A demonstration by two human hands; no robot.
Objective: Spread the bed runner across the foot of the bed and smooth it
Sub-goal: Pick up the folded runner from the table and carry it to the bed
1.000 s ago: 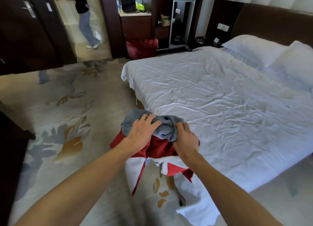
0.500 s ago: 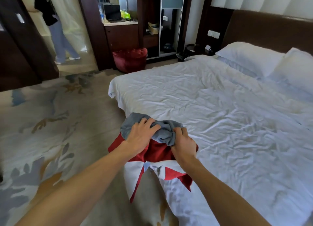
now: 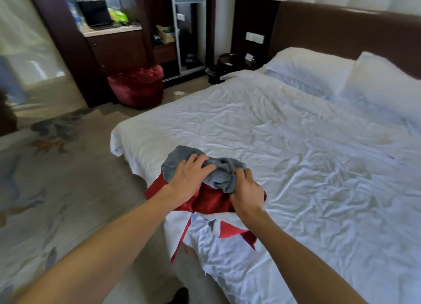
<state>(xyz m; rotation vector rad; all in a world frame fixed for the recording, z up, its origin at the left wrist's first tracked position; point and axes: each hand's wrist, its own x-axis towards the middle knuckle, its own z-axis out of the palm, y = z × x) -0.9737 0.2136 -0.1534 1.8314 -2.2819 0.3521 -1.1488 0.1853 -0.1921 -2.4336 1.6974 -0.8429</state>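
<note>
My left hand [image 3: 189,178] lies on top of the bunched bed runner [image 3: 211,200], its fingers curled down into the soft grey plush and gripping a mound of it. My right hand [image 3: 247,190] is just beside it, clenched around a twisted fold of the same grey cloth, knuckles up, with the thumb tucked out of sight.

The runner sits in a crumpled heap at the near corner of the foot of the bed [image 3: 296,167]. It is layered: fuzzy grey on top, smooth glossy red beneath my wrists, and below that a pale panel with sharp red triangular points. One narrow red-edged strip hangs over the mattress edge toward the floor.

The bed sheet is white and covered with fine creases and ridges. Two plump white pillows [image 3: 307,69] rest against a flat brown headboard [image 3: 341,30].

A rounded, velvety red stool [image 3: 139,85] stands on the floor beyond the far corner of the bed, in front of a dark wooden cabinet [image 3: 116,51]. The carpet [image 3: 57,190] is beige with blurred blue-grey and ochre leaf shapes.
</note>
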